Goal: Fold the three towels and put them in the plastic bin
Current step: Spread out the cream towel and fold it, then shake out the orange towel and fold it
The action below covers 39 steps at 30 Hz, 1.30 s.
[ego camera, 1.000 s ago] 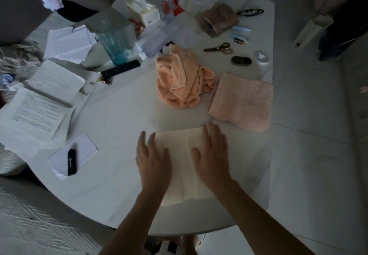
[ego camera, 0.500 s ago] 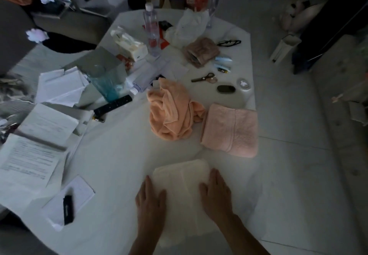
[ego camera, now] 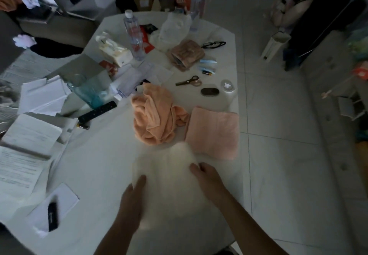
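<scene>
A blurred white towel (ego camera: 169,173) is being handled at the near edge of the counter (ego camera: 103,155). It is being touched by the left hand (ego camera: 132,199) with straight fingers; the right hand (ego camera: 207,177) is gripping its right edge. Behind, a crumpled orange towel (ego camera: 155,115) and a folded pink towel (ego camera: 214,132) are lying just beside each other.

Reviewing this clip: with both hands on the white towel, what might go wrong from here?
The white towel is motion-blurred between the left hand and right hand, so its fold may come undone. The orange towel lies crumpled and unfolded, touching the folded pink towel; pulling it away might disturb that fold. The pink towel also reaches the table edge and could slip off.
</scene>
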Tool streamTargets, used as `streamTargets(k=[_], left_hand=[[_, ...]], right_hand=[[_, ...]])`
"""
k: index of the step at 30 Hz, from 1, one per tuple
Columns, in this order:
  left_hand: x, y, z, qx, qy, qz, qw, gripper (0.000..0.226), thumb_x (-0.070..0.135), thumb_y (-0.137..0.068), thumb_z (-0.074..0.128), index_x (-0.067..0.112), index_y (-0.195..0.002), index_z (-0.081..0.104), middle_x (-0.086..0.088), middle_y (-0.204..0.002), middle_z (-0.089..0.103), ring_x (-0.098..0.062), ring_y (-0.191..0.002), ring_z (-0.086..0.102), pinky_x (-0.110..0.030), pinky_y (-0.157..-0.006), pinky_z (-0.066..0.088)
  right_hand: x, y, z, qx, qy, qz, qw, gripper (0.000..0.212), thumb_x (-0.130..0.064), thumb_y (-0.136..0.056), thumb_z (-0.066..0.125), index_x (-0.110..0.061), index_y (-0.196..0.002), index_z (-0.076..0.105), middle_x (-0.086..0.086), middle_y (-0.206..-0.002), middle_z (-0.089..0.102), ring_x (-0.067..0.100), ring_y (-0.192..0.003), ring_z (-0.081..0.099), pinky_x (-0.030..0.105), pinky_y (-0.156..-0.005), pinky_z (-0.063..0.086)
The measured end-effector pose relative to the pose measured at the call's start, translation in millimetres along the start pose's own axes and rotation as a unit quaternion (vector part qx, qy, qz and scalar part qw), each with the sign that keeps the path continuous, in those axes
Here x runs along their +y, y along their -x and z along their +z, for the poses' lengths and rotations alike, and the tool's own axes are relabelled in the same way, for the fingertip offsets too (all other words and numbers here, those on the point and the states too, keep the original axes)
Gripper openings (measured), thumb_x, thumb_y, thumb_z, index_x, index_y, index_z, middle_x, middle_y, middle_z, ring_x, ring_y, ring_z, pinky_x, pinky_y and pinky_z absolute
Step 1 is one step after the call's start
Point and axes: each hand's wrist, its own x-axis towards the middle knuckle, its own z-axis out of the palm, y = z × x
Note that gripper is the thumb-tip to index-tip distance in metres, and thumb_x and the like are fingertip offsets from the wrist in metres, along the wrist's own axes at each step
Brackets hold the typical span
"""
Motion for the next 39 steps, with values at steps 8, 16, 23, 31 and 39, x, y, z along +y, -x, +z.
streamTargets(k=[8, 16, 23, 31, 39], left_hand=[[118, -19, 158, -0.06, -0.067, 0.223, 0.971, 0.048, 0.04, -0.094, 0.063, 0.025, -0.138, 0.051, 0.001, -0.122, 0.064, -0.021, -0.107, 0.06, -0.033, -0.084, 0.049], [75, -52, 200, 0.003, -0.361, 0.353, 0.863, 0.053, 0.042, -0.099, 0.052, 0.034, -0.15, 0.039, -0.01, -0.15, 0.041, -0.032, -0.129, 0.047, -0.05, -0.104, 0.046], [146, -123, 151, 0.168, -0.395, 0.269, 0.862, 0.097, 0.041, -0.083, 0.071, 0.026, -0.156, 0.009, -0.017, -0.154, 0.029, -0.038, -0.136, 0.034, -0.053, -0.108, 0.036], [131, -97, 96, 0.168, -0.254, 0.259, 0.917, 0.025, 0.015, -0.08, 0.058, 0.024, -0.103, 0.056, -0.002, -0.08, 0.067, -0.033, -0.079, 0.063, -0.03, -0.057, 0.04], [-11, 13, -34, 0.05, -0.306, 0.337, 0.889, 0.05, 0.037, -0.077, 0.074, 0.036, -0.125, 0.059, 0.014, -0.118, 0.06, 0.002, -0.107, 0.056, -0.024, -0.083, 0.048]], right_hand=[[-42, -88, -127, 0.115, -0.106, -0.039, 0.987, 0.034, -0.05, -0.092, 0.055, -0.027, -0.116, 0.057, -0.011, -0.1, 0.063, 0.011, -0.086, 0.062, 0.029, -0.066, 0.049], [-9, -114, -141, 0.126, 0.026, -0.071, 0.989, 0.051, -0.047, -0.077, 0.064, -0.028, -0.122, 0.048, 0.001, -0.114, 0.059, 0.027, -0.095, 0.062, 0.042, -0.07, 0.058], [-15, -73, -116, 0.176, 0.182, -0.231, 0.939, 0.068, -0.016, -0.078, 0.074, -0.017, -0.138, 0.043, 0.009, -0.139, 0.043, 0.03, -0.122, 0.044, 0.051, -0.094, 0.048], [-77, -45, -34, -0.082, 0.059, -0.27, 0.957, 0.026, -0.038, -0.089, 0.057, -0.046, -0.113, 0.052, -0.028, -0.11, 0.062, -0.007, -0.095, 0.059, 0.007, -0.073, 0.046], [-56, -10, 81, -0.182, -0.161, 0.05, 0.969, 0.019, -0.034, -0.094, 0.062, -0.02, -0.107, 0.062, 0.007, -0.108, 0.072, 0.012, -0.085, 0.071, 0.027, -0.07, 0.057]])
